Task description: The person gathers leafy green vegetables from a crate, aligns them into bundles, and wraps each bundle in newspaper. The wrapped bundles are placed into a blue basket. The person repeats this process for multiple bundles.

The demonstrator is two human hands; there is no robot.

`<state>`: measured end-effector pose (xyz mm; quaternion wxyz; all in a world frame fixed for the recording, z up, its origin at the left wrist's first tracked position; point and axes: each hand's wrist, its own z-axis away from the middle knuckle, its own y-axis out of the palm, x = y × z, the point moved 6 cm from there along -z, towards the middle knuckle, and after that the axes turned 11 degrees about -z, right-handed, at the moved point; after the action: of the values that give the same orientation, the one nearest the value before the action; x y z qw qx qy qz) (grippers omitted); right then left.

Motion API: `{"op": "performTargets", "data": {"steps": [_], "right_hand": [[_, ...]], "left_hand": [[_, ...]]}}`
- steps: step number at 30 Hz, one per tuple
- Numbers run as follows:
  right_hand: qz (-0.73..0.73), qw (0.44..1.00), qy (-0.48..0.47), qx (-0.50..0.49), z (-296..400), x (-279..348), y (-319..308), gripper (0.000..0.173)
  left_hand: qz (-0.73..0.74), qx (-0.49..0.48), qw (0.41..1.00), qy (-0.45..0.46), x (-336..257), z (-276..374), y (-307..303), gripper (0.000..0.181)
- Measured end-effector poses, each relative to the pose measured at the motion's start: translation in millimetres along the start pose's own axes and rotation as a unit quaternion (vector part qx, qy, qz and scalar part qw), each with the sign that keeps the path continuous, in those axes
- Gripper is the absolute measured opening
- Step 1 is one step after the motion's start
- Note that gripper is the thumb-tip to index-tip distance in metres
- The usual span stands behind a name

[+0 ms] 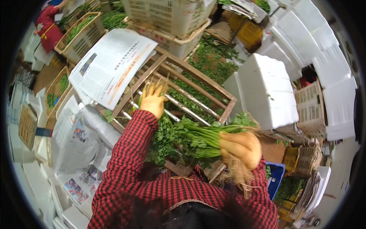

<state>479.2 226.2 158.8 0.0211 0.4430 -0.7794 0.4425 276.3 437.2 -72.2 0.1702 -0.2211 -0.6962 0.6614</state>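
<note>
My right hand (240, 147) is closed around a bunch of leafy green herbs (197, 137), which looks like coriander or Chinese celery. Its pale, stringy roots (238, 174) hang below the fist, and its leaves point to the left across the near side of a metal rack. My left hand (153, 100) lies over the left part of the brown metal rack (194, 70), fingers pointing away from me. Roots and a few stalks show around its fingertips; whether it grips them is partly hidden. Both sleeves are red and black checked.
Newspaper sheets (114, 64) cover the rack's left end. Behind stand stacked plastic crates (165, 17); more greens (211, 57) lie on the floor beyond the rack. White foam boxes (266, 91) stand right, a blue crate (273, 177) near my right arm. A person in red (48, 25) is at far left.
</note>
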Motion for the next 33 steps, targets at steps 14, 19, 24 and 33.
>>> {"op": "performTargets", "data": {"steps": [14,19,24,33], "right_hand": [[-0.116,0.993,-0.018,-0.003,18,-7,69,0.029],[-0.128,0.991,0.034,0.000,19,-16,70,0.025],[-0.166,0.966,0.191,-0.057,22,-42,71,0.019],[-0.400,0.804,0.435,-0.058,39,-79,106,0.047]], "left_hand": [[0.725,0.234,0.635,0.129,-131,52,-58,0.054],[0.805,0.129,0.578,0.005,-111,62,-68,0.040],[0.810,0.029,0.583,-0.054,-95,75,-83,0.029],[0.553,-0.030,0.831,-0.055,-105,87,-77,0.023]]}}
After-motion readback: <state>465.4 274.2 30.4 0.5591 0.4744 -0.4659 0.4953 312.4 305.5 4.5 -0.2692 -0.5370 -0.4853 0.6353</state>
